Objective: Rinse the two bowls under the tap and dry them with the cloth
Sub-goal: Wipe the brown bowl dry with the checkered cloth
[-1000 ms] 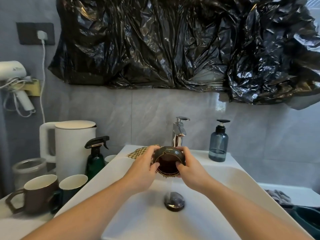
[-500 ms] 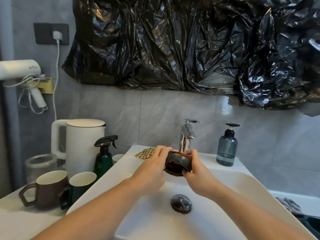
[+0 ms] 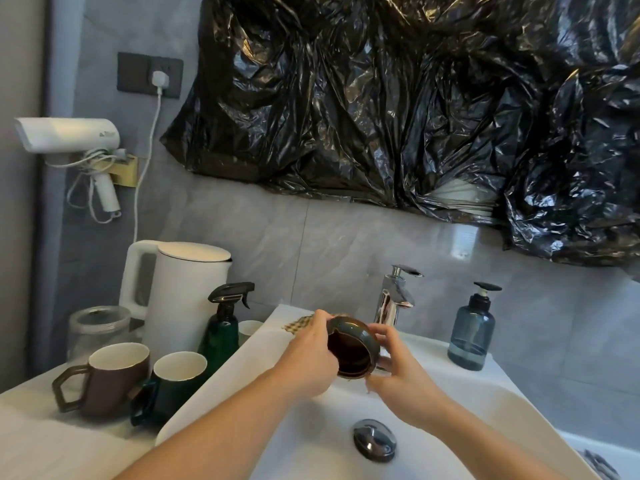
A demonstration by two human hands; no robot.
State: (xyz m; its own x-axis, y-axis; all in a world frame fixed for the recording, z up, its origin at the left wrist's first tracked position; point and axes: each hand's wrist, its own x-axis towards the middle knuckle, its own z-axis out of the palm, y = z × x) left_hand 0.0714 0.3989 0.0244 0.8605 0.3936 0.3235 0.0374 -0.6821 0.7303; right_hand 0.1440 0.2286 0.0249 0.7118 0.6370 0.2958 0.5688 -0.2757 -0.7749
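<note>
Both hands hold the little dark bowl [image 3: 352,351] over the sink [image 3: 450,403], left hand [image 3: 310,355] and right hand [image 3: 398,372] gripping its sides; it tips toward the person, just left of the tap [image 3: 393,301]

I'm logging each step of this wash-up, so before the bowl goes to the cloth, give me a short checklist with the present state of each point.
1. Bowl held securely: ok. The left hand and the right hand both have a grip on its rim.
2. Bowl over the sink: ok, so drips fall in the basin.
3. Bowl tipped to drain: ok, its opening is tilted toward the camera.
4. Tap shut off: cannot tell, no stream shows.
5. Cloth within reach: ok, a checked corner shows just behind the left hand on the sink ledge.
6. Second bowl located: not ok, none is in view.
</note>
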